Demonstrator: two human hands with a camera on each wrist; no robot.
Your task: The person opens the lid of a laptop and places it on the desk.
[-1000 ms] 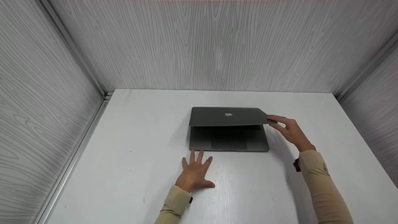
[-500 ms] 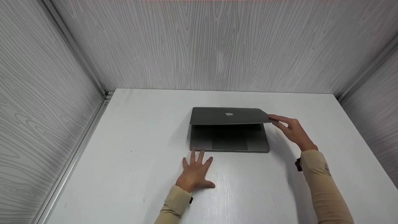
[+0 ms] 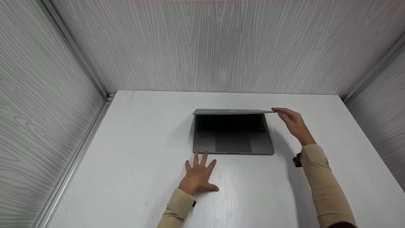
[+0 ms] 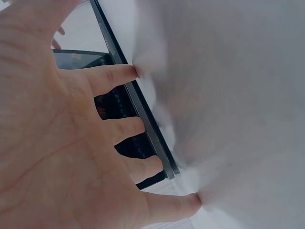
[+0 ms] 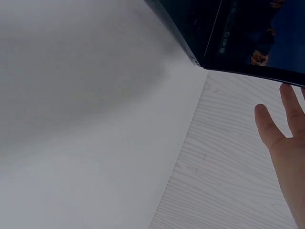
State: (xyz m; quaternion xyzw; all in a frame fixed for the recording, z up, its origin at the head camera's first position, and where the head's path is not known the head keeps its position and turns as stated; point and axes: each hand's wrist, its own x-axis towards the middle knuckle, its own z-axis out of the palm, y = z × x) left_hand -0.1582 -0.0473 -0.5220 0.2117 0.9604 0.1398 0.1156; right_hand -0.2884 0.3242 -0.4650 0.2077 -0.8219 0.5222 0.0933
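A dark grey laptop (image 3: 233, 145) sits partly unfolded on the white table, its lid (image 3: 229, 111) seen almost edge-on in the head view. My right hand (image 3: 293, 125) pinches the lid's right corner between thumb and fingers. Lit patches show on the screen (image 5: 281, 43) in the right wrist view, where part of the right hand (image 5: 288, 143) is cut off by the frame. Spread on the table, my left hand (image 3: 197, 177) has fingertips touching the front left edge of the laptop's base. Its palm and fingers (image 4: 114, 78) cover part of the laptop in the left wrist view.
The white table (image 3: 142, 133) meets a wood-grain back panel (image 3: 205, 47), with similar panels on the left (image 3: 34, 126) and right. A metal strip (image 3: 80, 142) runs along the left edge. Shadows fall beside the laptop and the right arm.
My right hand has moved up and back with the lid, widening the laptop's opening and exposing more of its base. The left hand has stayed in place.
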